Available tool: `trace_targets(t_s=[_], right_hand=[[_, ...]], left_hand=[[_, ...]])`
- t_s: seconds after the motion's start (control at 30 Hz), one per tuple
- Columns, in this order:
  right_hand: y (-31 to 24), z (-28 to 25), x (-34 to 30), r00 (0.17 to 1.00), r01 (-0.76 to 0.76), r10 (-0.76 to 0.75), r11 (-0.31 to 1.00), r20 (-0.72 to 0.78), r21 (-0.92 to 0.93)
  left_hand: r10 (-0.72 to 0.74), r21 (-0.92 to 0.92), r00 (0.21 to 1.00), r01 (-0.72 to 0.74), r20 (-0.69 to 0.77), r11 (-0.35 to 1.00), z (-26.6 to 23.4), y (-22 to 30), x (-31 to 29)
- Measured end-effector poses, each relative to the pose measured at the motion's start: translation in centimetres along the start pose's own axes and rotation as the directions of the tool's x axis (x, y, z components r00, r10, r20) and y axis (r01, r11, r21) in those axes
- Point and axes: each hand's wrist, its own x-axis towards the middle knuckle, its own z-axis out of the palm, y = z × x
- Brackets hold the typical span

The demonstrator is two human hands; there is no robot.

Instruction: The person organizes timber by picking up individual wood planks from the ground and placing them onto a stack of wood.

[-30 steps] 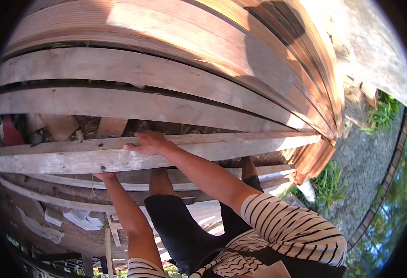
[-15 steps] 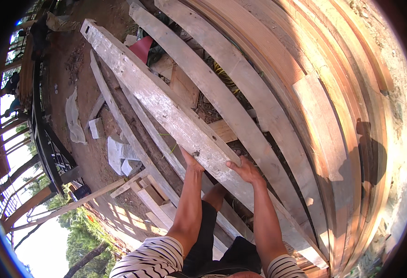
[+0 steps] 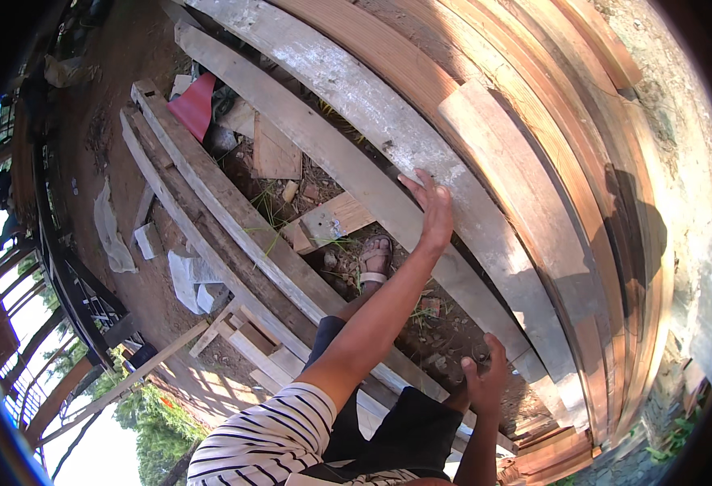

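The long grey beam with whitish smears lies among the timbers on the right, running from far left to near right. At its left edge is my left hand, fingers stretched out over it; whether they touch or hover I cannot tell. My right hand is closer to my body, in the gap left of the beam's near end. Its thumb and fingers are apart and it holds nothing. Between the hands runs a narrower grey plank.
Two parallel beams lie on the left, with my sandalled foot in the gap beside them. Brown planks are laid side by side on the right. Wood offcuts, a red sheet and pale blocks lie on the dirt.
The whitish beam has moved from between my hands to the right, onto the row of timbers. My right hand has come off it and drawn nearer; my left hand has reached farther right.
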Motion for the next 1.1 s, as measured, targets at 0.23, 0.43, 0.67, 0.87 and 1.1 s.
trace_targets(t_s=[0.23, 0.43, 0.67, 0.87, 1.1], right_hand=[[19.0, 2.4, -12.9, 0.955, -0.295, 0.297, 0.953, -0.024, 0.066], [27.2, 1.0, -22.5, 0.901, -0.387, 0.426, 0.875, -0.080, 0.292], [31.3, -12.7, -30.1, 0.954, -0.226, 0.292, 0.853, -0.073, 0.470], [42.7, -27.3, -34.0, 0.970, -0.143, 0.209, 0.901, -0.123, 0.410], [60.9, -35.4, -46.1, 0.889, -0.426, 0.420, 0.905, -0.184, 0.006]], left_hand=[[-0.121, -0.152, 0.951, 0.169, 0.285, 0.974, -5.8, -0.5, -2.9], [-0.403, 0.419, 0.913, 0.341, 0.068, 0.842, -13.2, 1.4, -16.7], [-0.752, 0.732, 0.634, 0.597, -0.180, 0.328, -18.5, 4.6, -42.2], [-0.831, 0.697, 0.548, 0.560, 0.095, 0.448, -7.4, 12.8, -60.9], [-0.686, 0.458, 0.656, 0.528, 0.315, 0.715, 3.3, 18.0, -70.7]])
